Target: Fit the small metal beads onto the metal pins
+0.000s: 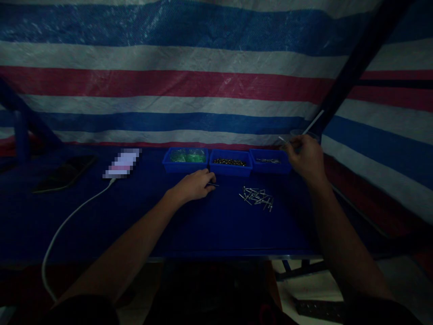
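My left hand point(199, 184) rests low over the table, its thumb and fingers closed on a thin metal pin point(213, 184). To its right lies a loose pile of silvery metal pins point(257, 197). My right hand point(307, 157) is raised beside the right-hand blue tray point(287, 169), fingers pinched together. A thin white stick point(314, 121) juts up behind its knuckles, and part of a clear container point(313, 135) shows there. What the right fingers grip is hard to make out in the dim light.
Along the back stand a blue tray point(168, 167) with green, clear-wrapped contents and a middle blue tray point(230, 171) of small brassy parts. More pins point(268, 160) lie in the right tray. Leftward are a lit phone point(122, 163), its white cable point(72, 215) and a dark flat device point(66, 174).
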The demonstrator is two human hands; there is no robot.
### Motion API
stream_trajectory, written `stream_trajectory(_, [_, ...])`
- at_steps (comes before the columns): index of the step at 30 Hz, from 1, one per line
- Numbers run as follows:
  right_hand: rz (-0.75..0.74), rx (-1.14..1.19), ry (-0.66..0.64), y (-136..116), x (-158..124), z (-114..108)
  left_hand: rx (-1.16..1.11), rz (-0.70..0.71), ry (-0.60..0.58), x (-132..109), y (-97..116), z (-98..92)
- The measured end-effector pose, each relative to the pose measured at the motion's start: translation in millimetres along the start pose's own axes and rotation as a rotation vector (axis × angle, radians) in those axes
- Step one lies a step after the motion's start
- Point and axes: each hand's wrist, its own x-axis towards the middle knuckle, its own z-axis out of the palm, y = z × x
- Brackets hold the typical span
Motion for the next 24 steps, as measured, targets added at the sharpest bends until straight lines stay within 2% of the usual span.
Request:
stream_trajectory(3, [-0.071, -0.05, -0.121, -9.7, -8.2, 13.6, -0.012, -0.021, -0.014, 3.9, -0.1, 2.3])
stream_trajectory(6, [-0.193, 0.047, -0.257, -44.8, -23.6, 22.2, -0.11, -0.022, 0.009, 7.4, 3.5, 2.1])
stream_trajectory(10, [-0.442, 0.156, -0.505, -94.7, -49.4, 27.6, -0.322, 0.025, 0.105, 9.4, 12.0, -2.7])
stream_trajectory(13, [-0.566, 0.165, -0.618, -111.6, -62.3, 30.6, -0.432, 0.069, 0.156, 10.1, 17.7, -5.1])
stream_trajectory(21, [-0.593, 0.217, -0.532, -114.7, -60.6, 24.6, -0.62, 0.068, 0.209, 12.1, 24.3, 0.0])
stream_trajectory(24, [-0.484, 0.281, -0.367, -110.1, -50.1, 13.5, -0.596, 0.034, 0.182, 9.4, 29.2, -0.3])
